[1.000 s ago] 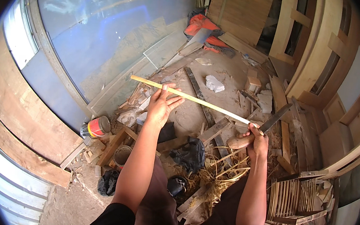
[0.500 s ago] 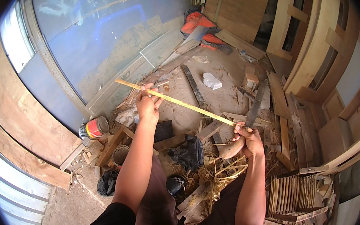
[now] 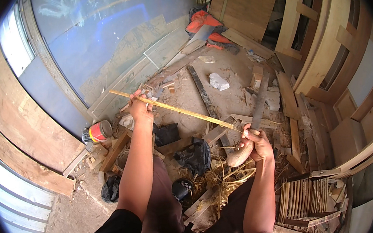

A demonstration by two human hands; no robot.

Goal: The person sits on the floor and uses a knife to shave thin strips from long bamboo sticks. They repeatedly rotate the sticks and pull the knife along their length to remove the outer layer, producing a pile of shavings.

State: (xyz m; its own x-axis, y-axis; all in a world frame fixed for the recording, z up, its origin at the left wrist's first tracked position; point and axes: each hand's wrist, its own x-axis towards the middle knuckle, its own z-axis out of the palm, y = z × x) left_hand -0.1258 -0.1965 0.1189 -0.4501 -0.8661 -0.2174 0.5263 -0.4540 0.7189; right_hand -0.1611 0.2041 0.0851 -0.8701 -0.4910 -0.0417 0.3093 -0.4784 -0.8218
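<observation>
My left hand grips the bamboo strip; my right hand clasps the knife, blade at its end. Splitting appears underway; the next stroke needs steady alignment.

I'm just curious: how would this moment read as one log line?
left hand: grips thin wooden strip | right hand: holds big knife, blade at strip's end

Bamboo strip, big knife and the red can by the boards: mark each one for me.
bamboo strip (image 3: 182,110), head view, on the bare middle of the strip between the hands.
knife (image 3: 260,96), head view, on the flat of the dark blade above the right hand.
red can (image 3: 100,131), head view, on its red side wall.
</observation>
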